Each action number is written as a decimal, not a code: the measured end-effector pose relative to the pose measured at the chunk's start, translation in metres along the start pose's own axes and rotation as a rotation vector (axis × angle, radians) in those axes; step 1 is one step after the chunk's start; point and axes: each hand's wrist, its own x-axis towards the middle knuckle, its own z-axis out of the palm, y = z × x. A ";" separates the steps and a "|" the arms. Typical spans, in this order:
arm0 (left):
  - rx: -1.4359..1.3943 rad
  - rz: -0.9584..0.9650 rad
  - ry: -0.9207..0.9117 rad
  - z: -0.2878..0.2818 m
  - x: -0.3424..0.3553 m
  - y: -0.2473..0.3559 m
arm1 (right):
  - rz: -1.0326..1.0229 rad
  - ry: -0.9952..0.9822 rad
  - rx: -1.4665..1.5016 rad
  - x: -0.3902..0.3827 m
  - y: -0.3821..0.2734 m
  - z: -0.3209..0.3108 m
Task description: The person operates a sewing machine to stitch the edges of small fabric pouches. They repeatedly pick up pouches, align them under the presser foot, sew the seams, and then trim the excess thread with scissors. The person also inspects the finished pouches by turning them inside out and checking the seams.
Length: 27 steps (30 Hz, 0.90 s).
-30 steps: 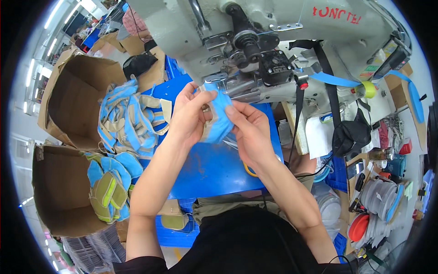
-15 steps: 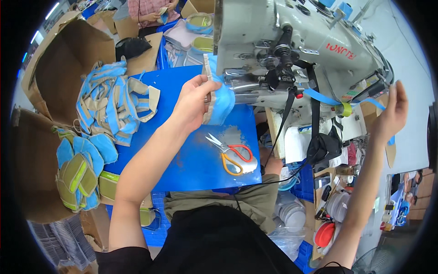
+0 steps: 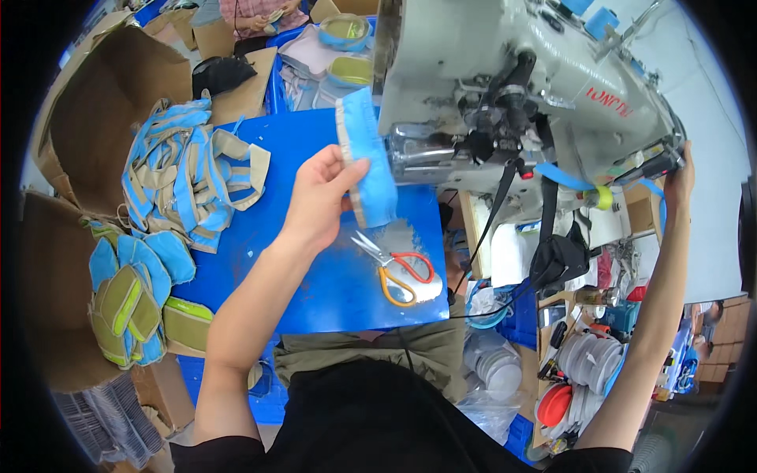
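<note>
My left hand [image 3: 319,197] pinches a blue fabric band [image 3: 372,162] with a beige edge, thumb on its face. The band is upright beside the tip of the sewing machine's metal cylinder arm [image 3: 422,150]. At the machine's right end, my right hand [image 3: 680,183] lies against a dark control box [image 3: 658,163]; its fingers look stretched out, though some are hidden. A blue tape [image 3: 561,176] runs from near the needle area through a yellow-green guide [image 3: 602,197]. Below the band, scissors [image 3: 398,272] with red and orange handles rest on the blue table [image 3: 315,296].
Blue-and-beige strips [image 3: 185,177] are heaped at the table's left. Blue and olive padded pieces [image 3: 130,303] lie beside an open cardboard box [image 3: 51,268]. A black pouch [image 3: 558,256] hangs below the machine. Another person's hand [image 3: 256,24] works at the back.
The blue band has moved left, off the machine arm's tip, in my left hand. My right hand has come in against the control box. The whole view has shifted slightly.
</note>
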 end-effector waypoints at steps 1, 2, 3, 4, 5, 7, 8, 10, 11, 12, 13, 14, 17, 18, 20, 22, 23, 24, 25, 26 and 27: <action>-0.020 0.015 0.010 -0.009 -0.008 -0.005 | -0.049 0.045 -0.047 -0.008 0.008 -0.004; -0.036 0.026 0.017 -0.021 -0.015 -0.008 | -0.094 0.095 -0.095 -0.023 0.012 -0.005; -0.052 0.037 0.022 -0.034 -0.022 -0.012 | -0.139 0.146 -0.147 -0.040 0.017 -0.006; -0.031 0.024 0.072 -0.057 -0.035 -0.015 | -0.187 0.269 -0.219 -0.080 0.034 0.020; -0.035 -0.011 0.135 -0.072 -0.052 -0.013 | -0.291 0.299 -0.237 -0.144 0.047 0.064; -0.099 -0.086 0.198 -0.087 -0.070 -0.020 | -0.327 0.246 -0.292 -0.285 0.062 0.126; -0.120 -0.139 0.157 -0.092 -0.071 -0.027 | -0.366 0.091 -0.616 -0.341 0.091 0.127; -0.214 -0.216 0.134 -0.075 -0.074 -0.026 | -0.145 -0.437 -0.441 -0.445 0.097 0.176; -0.245 -0.248 0.134 -0.070 -0.079 -0.020 | -0.183 -0.666 -0.528 -0.472 0.117 0.193; -0.295 -0.255 0.145 -0.070 -0.084 -0.016 | -0.198 -0.762 -0.562 -0.493 0.125 0.209; -0.338 -0.301 0.183 -0.073 -0.087 -0.014 | -0.219 -0.857 -0.600 -0.504 0.130 0.218; -0.381 -0.342 0.225 -0.080 -0.091 -0.015 | -0.187 -0.897 -0.644 -0.508 0.140 0.218; -0.506 -0.395 0.182 -0.098 -0.100 -0.017 | -0.071 -1.007 -0.742 -0.508 0.163 0.217; -0.529 -0.404 0.129 -0.102 -0.101 -0.018 | -0.021 -1.027 -0.750 -0.506 0.170 0.215; -0.560 -0.405 0.084 -0.102 -0.102 -0.018 | 0.005 -1.042 -0.778 -0.505 0.177 0.211; -0.568 -0.401 0.100 -0.100 -0.102 -0.020 | 0.302 -1.058 -0.536 -0.503 0.173 0.209; -0.608 -0.411 0.085 -0.097 -0.102 -0.021 | 0.443 -1.062 -0.412 -0.500 0.167 0.210; -0.647 -0.421 0.070 -0.093 -0.101 -0.022 | 0.462 -1.020 -0.346 -0.500 0.158 0.211; -0.685 -0.429 0.057 -0.090 -0.100 -0.022 | 0.479 -0.979 -0.278 -0.501 0.140 0.214; -0.654 -0.417 0.079 -0.090 -0.098 -0.023 | 0.502 -0.935 -0.209 -0.500 0.122 0.218; -0.622 -0.406 0.100 -0.092 -0.096 -0.026 | 0.443 -0.962 -0.232 -0.496 0.103 0.224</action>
